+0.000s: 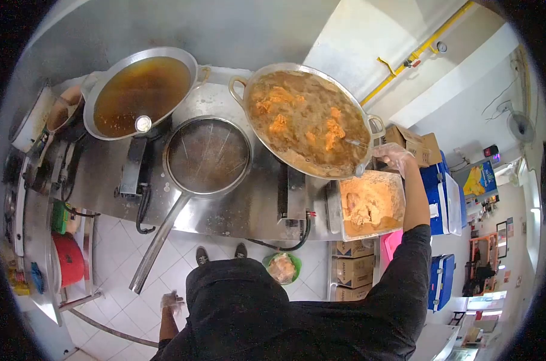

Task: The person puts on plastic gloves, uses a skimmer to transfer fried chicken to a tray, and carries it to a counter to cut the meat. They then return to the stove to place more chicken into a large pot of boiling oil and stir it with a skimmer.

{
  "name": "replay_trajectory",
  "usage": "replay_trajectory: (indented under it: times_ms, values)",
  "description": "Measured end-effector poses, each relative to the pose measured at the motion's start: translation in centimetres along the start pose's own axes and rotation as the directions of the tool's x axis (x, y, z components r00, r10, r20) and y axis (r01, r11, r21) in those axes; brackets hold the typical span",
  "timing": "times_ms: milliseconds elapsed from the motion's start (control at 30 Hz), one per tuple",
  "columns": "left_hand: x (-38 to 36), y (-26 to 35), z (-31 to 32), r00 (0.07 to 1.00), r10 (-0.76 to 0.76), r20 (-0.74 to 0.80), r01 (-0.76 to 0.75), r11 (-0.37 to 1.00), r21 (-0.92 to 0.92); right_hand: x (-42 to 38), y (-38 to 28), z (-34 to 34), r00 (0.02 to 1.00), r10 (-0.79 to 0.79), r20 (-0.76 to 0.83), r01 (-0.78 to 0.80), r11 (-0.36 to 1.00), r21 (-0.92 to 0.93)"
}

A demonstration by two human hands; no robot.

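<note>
At stove, right wok (309, 120): several battered pieces already frying | breading tray (369, 207): coated pieces left | right hand (393, 155), gloved, raised between tray and wok, grip indiscernible | left hand (172, 302) lowered, open, empty.

Bare steel (249, 207) open below strainer (208, 155); woks (139, 90) (309, 117) crowd the back; flour tray (369, 204) blocks the right end.

A single head-worn fisheye camera looks steeply down from above the person's own torso; the steel counter (237, 204) crosses the middle of the frame at moderate range; tiled floor (164, 265) shows below it; the wall and room curve around the edges.
</note>
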State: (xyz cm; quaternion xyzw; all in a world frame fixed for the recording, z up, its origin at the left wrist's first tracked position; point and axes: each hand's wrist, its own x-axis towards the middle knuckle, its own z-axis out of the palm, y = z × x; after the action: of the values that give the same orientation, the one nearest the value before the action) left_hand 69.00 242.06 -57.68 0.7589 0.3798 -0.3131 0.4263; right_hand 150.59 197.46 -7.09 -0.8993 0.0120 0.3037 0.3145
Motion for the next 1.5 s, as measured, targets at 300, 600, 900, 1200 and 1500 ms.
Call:
replay_trajectory:
  times_ms: [300, 600, 900, 1200, 1500]
  values:
    - [-1.9, 2.8, -2.6, 0.963, 0.261, -0.064, -0.217, 0.897, 0.386, -5.8, 2.0, -0.8, 0.991, 0.059, -0.122, -0.048, 0.995, 0.091]
    - [5.1, -0.7, -2.9, 0.988, -0.096, 0.12, 0.138, 0.218, -0.966, -8.6, 0.0, -1.0, 0.964, -0.206, -0.171, 0.128, 0.915, -0.383]
    - [3.1, 2.4, -3.1, 0.946, -0.291, 0.144, 0.237, 0.317, -0.918, -13.9, -5.9, 9.5, 0.835, -0.454, -0.311, -0.148, 0.359, -0.922]
    - [5.2, -1.2, -2.7, 0.973, -0.151, 0.177, 0.232, 0.581, -0.78, -19.3, -3.6, 9.7, 0.73, -0.625, -0.278, -0.14, 0.261, -0.955]
    - [6.8, 2.2, -4.2, 0.992, 0.124, 0.013, -0.116, 0.952, -0.283, -13.5, -1.6, 0.6, 0.665, -0.656, -0.357, -0.244, 0.26, -0.934]
